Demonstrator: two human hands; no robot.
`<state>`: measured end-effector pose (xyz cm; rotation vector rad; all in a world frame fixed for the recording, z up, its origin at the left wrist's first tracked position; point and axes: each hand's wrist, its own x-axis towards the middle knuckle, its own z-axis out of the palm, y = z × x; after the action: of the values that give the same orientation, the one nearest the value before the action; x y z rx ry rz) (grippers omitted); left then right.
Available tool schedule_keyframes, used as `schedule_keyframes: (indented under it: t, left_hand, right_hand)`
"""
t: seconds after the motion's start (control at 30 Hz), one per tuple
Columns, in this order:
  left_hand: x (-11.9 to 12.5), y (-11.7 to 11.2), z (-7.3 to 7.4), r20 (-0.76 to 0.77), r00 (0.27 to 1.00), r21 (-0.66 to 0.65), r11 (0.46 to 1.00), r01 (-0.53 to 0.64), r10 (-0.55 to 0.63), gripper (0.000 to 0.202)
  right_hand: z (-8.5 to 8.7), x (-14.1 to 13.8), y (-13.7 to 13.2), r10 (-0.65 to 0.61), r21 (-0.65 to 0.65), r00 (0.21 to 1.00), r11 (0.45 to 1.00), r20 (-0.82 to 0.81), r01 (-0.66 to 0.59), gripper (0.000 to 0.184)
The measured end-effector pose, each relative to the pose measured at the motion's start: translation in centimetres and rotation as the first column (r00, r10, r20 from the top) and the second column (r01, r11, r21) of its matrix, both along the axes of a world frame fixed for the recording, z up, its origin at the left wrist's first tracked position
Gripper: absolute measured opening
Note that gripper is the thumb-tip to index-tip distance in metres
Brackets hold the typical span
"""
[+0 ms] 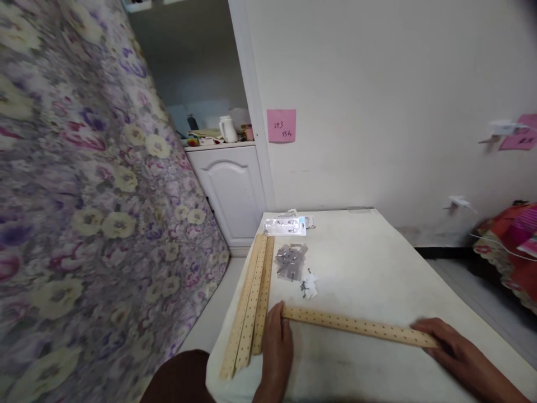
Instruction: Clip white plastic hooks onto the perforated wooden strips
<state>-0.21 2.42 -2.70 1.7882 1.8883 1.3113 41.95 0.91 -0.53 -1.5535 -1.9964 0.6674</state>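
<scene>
A long wooden strip (356, 324) with rows of small holes lies crosswise over the near part of the table. At its left end, my left hand (277, 341) is closed, with the thumb and fingers at the tip. My right hand (448, 341) grips the other end, its fingers wrapped over the wood. Left of my left hand, several similar perforated wooden strips (248, 302) lie side by side along the table's left edge. Beyond the held strip are a clear bag of small dark metal parts (291, 262) and a little pile of white pieces (309, 284).
A clear blister pack (285, 225) lies at the far left of the pale table (356, 257). Behind stand a plain wall and a white cabinet (229, 190) with a jug (227, 129). A floral curtain (96, 196) hangs at left; red fabric (507, 257) is at right.
</scene>
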Motion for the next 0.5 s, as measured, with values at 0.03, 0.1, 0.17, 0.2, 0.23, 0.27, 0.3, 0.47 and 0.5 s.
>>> schedule_keyframes:
  t: [0.03,0.1,0.17,0.2,0.23,0.27,0.3,0.47,0.5]
  left_hand:
    - [0.0,0.0,-0.1,0.002,1.000,0.006,1.000,-0.001,0.001,0.040]
    - [0.0,0.0,-0.2,0.004,1.000,0.014,1.000,0.000,0.000,0.042]
    - [0.1,0.0,-0.2,0.004,1.000,0.020,1.000,0.003,-0.003,0.043]
    - [0.1,0.0,-0.2,0.003,1.000,0.023,1.000,0.005,-0.005,0.043]
    - [0.1,0.0,-0.2,0.002,1.000,0.026,1.000,0.006,-0.006,0.043]
    - [0.1,0.0,-0.2,0.000,1.000,0.028,1.000,0.008,-0.008,0.044]
    - [0.2,0.0,-0.1,-0.002,1.000,0.028,1.000,0.010,-0.010,0.044]
    - [0.2,-0.1,-0.4,-0.008,1.000,0.017,1.000,-0.003,0.003,0.043]
    - [0.2,0.0,-0.5,-0.006,1.000,0.020,1.000,-0.008,0.008,0.044]
  right_hand:
    - [0.0,-0.1,0.0,0.005,0.003,1.000,1.000,-0.004,-0.005,0.033]
    - [-0.1,-0.3,0.1,0.020,0.006,1.000,1.000,-0.015,-0.020,0.032]
    - [-0.4,-0.3,0.2,0.032,0.006,0.999,0.999,-0.030,-0.032,0.032]
    - [-0.5,-0.2,0.2,0.035,0.008,0.999,0.999,-0.036,-0.035,0.033]
    - [-0.6,-0.2,0.2,0.034,0.010,0.999,0.999,-0.040,-0.034,0.033]
    - [-0.7,-0.2,0.2,0.031,0.011,0.999,0.999,-0.043,-0.030,0.033]
    - [-0.8,-0.1,0.2,0.026,0.010,0.999,1.000,-0.043,-0.025,0.032]
    - [-1.0,-0.2,0.2,0.038,-0.011,0.998,0.999,-0.040,-0.039,0.033]
    - [-0.9,-0.3,0.2,0.041,-0.011,0.998,0.999,-0.044,-0.042,0.033]
